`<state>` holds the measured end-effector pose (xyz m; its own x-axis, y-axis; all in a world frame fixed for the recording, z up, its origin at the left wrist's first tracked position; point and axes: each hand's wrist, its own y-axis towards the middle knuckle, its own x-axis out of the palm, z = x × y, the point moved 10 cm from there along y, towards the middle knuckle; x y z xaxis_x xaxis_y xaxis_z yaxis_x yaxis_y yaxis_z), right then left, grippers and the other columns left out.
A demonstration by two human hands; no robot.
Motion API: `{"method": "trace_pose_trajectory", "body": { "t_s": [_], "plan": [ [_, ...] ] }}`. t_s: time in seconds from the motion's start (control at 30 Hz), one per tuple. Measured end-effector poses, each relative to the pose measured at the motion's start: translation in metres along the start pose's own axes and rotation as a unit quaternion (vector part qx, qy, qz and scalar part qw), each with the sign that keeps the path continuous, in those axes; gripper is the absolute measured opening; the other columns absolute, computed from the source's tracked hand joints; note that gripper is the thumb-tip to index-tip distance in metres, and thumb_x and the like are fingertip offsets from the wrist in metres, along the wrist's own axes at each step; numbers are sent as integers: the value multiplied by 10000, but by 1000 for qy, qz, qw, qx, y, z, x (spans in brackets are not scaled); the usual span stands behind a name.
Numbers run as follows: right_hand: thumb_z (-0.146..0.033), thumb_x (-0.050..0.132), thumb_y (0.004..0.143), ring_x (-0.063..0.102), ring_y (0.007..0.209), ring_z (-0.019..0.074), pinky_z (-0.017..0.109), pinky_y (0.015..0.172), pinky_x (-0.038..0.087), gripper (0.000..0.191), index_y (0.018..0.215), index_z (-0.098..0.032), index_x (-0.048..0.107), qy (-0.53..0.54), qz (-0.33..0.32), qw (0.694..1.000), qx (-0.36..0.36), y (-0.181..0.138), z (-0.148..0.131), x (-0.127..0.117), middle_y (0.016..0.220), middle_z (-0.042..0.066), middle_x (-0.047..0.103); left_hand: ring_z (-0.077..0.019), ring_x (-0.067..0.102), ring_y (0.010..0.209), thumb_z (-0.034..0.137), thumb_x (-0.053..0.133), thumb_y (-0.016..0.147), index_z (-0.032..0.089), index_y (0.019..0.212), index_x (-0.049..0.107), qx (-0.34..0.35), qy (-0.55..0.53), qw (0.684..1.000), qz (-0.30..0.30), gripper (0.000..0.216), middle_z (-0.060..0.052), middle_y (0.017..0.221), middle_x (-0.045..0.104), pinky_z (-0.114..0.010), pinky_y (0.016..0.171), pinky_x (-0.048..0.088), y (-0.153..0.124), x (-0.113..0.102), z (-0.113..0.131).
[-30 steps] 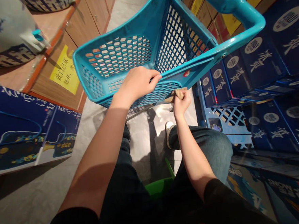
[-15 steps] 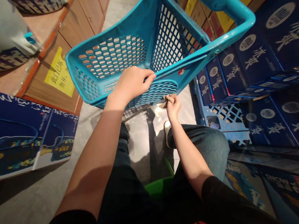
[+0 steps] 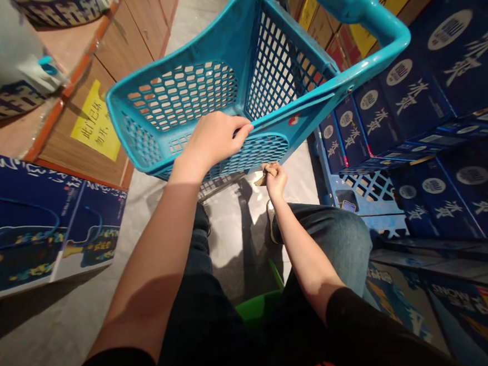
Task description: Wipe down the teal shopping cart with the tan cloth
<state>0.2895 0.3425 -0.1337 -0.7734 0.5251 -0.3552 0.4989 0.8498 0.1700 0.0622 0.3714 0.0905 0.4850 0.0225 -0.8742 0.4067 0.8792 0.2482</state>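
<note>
A turquoise plastic shopping basket (image 3: 187,92) with a mesh body and a thick handle (image 3: 357,8) is tilted up in front of me. My left hand (image 3: 216,137) grips its near rim, fingers curled over the edge. My right hand (image 3: 275,181) is closed on a small brown cloth (image 3: 265,172), held just under the basket's lower edge. I am seated, my knees and one white shoe (image 3: 270,214) showing below.
Dark blue printed cartons (image 3: 430,97) are stacked at the right on a blue plastic pallet (image 3: 362,194). More blue boxes (image 3: 41,219) stand at the left by a wooden cabinet with a yellow note (image 3: 96,126). A green stool (image 3: 258,304) is under me.
My right hand with the cloth has slid leftward and slightly down along the basket's underside. The basket has shifted a little left in view; my left hand keeps its grip.
</note>
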Motion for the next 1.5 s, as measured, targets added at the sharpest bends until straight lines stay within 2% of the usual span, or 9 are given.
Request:
{"method": "trace_pose_trajectory", "body": {
  "t_s": [0.2,0.27,0.57,0.73,0.87,1.17,1.23,1.4,1.5],
  "plan": [
    [-250,607,942,680,1080,247,484,1109,598,27,947,-273,593,64,106,983,-135,36,-73,-48,1033,22,660,-318,799,1109,437,512,1166,226,1205,917,-18,-2,1000,-15,458,-122,1085,879,-470,1079,518,-1,1,2],
    [-219,596,953,666,1150,250,487,1156,583,61,987,-269,603,67,103,976,-178,39,-91,-48,1082,39,643,-320,797,1117,434,507,1165,227,1196,914,-15,-4,1000,-14,458,-119,1086,879,-473,1093,514,-2,0,3],
    [-75,574,823,616,931,246,464,992,608,225,815,-288,500,4,-21,992,-122,-5,-47,7,895,0,553,-318,797,1096,417,501,1165,219,1223,918,-16,-6,1000,-13,464,-130,1085,878,-485,1110,510,-1,0,3],
    [-180,590,986,652,1106,250,498,1112,610,98,968,-265,636,34,11,978,-203,13,-106,-19,1046,36,614,-327,789,1126,413,504,1159,243,1247,917,-22,-8,1000,-18,455,-122,1103,880,-512,1165,488,-2,-1,5],
    [-193,574,984,669,1233,283,556,1196,597,154,1059,-267,686,42,1,963,-266,23,-141,-21,1127,69,619,-312,785,1086,437,519,1155,265,1212,913,-6,-17,1000,-6,434,-100,1050,878,-482,1131,502,-2,-1,5],
    [-103,577,804,631,1010,262,455,1016,610,204,859,-290,515,-13,-136,984,-114,-31,-49,37,955,36,614,-315,781,1047,426,503,1157,242,1120,913,-10,-7,1000,-8,451,-120,998,866,-483,1093,522,-2,-3,7],
    [-109,578,845,643,1018,255,453,1015,613,179,895,-280,559,-3,-124,984,-129,-28,-59,30,980,37,627,-315,781,1048,425,505,1154,251,1119,913,-9,-7,1000,-9,445,-111,981,862,-484,1095,524,-2,-3,8],
    [-145,571,946,682,1141,277,536,1114,621,186,1049,-268,666,43,-11,966,-254,3,-130,-11,1088,64,641,-319,781,1061,435,490,1158,244,1122,919,-15,-9,1000,-10,471,-117,988,862,-493,1105,515,-3,-1,7],
    [-114,592,924,666,1205,283,520,1162,606,213,1062,-256,671,30,19,960,-279,6,-142,-13,1148,94,659,-313,778,1052,437,499,1155,252,1135,917,-10,-12,1000,-7,458,-109,980,861,-484,1102,513,-3,-1,7]
  ]
}}
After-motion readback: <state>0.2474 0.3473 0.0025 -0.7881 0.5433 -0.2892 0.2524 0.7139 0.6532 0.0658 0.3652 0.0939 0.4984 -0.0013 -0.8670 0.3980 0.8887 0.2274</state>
